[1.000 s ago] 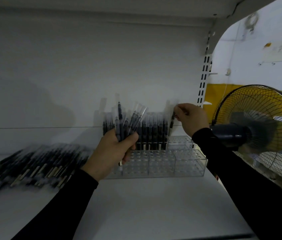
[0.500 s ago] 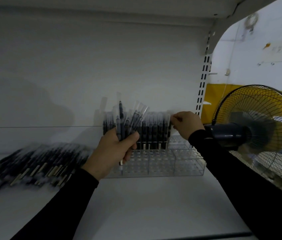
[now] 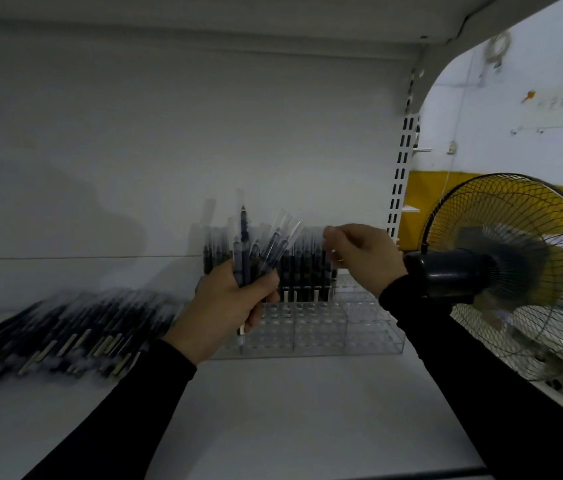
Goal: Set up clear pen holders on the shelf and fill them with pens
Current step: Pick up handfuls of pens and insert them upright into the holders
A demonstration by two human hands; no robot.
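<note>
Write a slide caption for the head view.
Left hand grips a bunch of clear-capped black pens before the clear plastic pen holder; right hand reaches toward them.

Left hand (image 3: 224, 306) gripping bundle of pens (image 3: 259, 251) above clear holder (image 3: 311, 327) on shelf (image 3: 273, 410). Right hand (image 3: 363, 254) raised, fingers curled; contents unclear. Loose pens (image 3: 65, 334) piled left. Fan (image 3: 501, 271) at right.

Pen holder (image 3: 311, 327): set on the shelf (image 3: 273, 410), near the back wall; standing pens (image 3: 304, 271) are held in its rear rows. Loose pens (image 3: 65, 330): laid in a pile on the shelf, left of the holder. Fan (image 3: 515, 271): placed right of the shelf, beyond its upright (image 3: 401, 174). Left hand (image 3: 228, 306) and its bundle of pens (image 3: 256, 251): positioned before the holder's left end. Right hand (image 3: 366, 258): raised above its right end.
</note>
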